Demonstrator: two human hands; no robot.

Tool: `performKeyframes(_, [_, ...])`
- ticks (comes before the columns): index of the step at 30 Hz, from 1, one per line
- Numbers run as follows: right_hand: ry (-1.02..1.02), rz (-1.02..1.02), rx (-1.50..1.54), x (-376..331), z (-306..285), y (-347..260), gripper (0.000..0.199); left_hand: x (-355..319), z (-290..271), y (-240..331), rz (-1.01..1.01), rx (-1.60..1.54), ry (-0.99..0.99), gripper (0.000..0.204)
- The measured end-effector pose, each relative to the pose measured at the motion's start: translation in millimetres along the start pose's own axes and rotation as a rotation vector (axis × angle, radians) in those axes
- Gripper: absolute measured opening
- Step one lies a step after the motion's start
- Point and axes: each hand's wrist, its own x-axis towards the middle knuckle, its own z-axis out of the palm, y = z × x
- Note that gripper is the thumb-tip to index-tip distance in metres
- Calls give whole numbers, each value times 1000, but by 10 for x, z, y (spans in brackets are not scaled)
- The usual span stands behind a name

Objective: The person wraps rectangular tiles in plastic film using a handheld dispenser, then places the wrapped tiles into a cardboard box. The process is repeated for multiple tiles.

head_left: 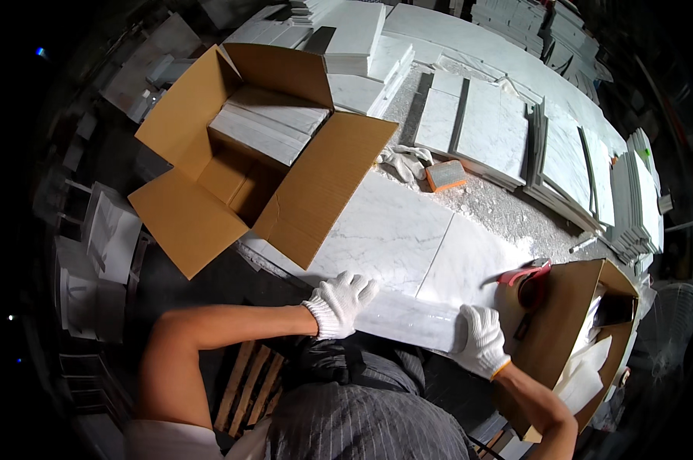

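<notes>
With my left hand (340, 301) and right hand (480, 337) both clasping the ends of the marble tile (408, 318), I judged level, even support mattered most.

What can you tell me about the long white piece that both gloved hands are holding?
The long white piece looks like a narrow bar of marble, white with faint grey veins and a slight shine. It lies flat at the near edge of the marble slabs. The left hand presses on one end, and the right hand grips the other.

Open box (239, 146) left – tiles inside; tape dispenser (526, 276) right, on slab (408, 238).
</notes>
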Motion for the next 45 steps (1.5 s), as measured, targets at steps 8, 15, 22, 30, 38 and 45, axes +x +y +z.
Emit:
performKeyframes(8, [-268, 274, 108, -304, -406, -432, 99, -201, -562, 147, 91, -33, -260, 77])
performKeyframes(15, [-99, 97, 48, 38, -1315, -980, 101, -841, -1297, -116, 73, -24, -118, 83])
performKeyframes(22, [-53, -84, 21, 1135, -1709, -1627, 90, -1579, -1888, -996, -33, 29, 212, 85])
performKeyframes(30, [-114, -133, -94, 2625, -1212, -2687, 95, -2231, -1972, -2663, -104, 104, 143, 89])
performKeyframes(38, [-175, -4, 71, 3711, -260, -3097, 97, -1840, -1830, -4202, -89, 128, -7, 92])
performKeyframes(45, [-280, 112, 117, 4059, 113, -3090, 97, -1385, -1664, -4717, -18, 111, -103, 87])
